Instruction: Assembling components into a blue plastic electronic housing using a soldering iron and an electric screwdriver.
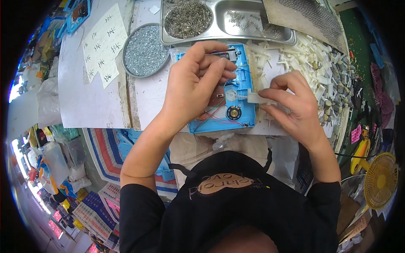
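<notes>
At tabletop [90, 107] centre: blue casing [242, 76]. Over its three-o'clock edge: white plastic piece [254, 98], long axis nine-to-three, pinched at nine o'clock of right hand [294, 101], the nearer. Left hand [197, 75]: half-curled over casing's ten o'clock; hold unclear.

I have two hands [195, 80] at one case [249, 113]; left of it, one dish [145, 76]; beyond it, one tray [224, 32].

Room leftward, seemingly; parts heap [311, 59] rightward
</notes>
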Tool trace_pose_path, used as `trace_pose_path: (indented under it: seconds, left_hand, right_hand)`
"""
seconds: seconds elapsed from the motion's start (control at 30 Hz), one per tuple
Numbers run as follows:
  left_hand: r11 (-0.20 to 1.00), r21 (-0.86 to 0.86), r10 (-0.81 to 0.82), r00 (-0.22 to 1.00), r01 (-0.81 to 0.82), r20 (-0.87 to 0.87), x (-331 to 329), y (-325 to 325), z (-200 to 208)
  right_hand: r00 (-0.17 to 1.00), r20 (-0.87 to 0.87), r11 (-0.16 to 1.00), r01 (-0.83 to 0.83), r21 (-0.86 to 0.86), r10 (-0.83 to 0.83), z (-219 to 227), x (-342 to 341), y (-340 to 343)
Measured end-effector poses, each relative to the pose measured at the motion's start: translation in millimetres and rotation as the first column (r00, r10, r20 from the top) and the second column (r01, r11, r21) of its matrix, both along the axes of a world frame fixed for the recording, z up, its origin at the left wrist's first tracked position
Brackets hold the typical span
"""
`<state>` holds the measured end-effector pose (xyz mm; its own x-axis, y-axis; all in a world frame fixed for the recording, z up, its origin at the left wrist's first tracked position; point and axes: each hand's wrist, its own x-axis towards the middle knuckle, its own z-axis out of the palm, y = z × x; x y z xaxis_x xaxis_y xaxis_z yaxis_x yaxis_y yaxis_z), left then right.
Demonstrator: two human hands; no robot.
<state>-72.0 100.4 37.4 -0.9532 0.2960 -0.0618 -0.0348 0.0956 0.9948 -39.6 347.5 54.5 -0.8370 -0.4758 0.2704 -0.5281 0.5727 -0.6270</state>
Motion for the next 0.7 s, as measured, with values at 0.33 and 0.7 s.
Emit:
trace_pose_path:
  seconds: [0.33,0.7]
  left_hand:
    - [0.976,-0.16,0.08,0.93,-0.145,-0.358,53,-22,-25]
    - [0.955,-0.217,0.087,0.893,-0.2,-0.441,59,-18,-33]
  right_hand:
    - [0.946,-0.127,0.934,-0.26,0.245,0.297,11,-27,-28]
    - [0.983,-0.054,0.965,-0.184,-0.185,0.177,-50,-19,-18]
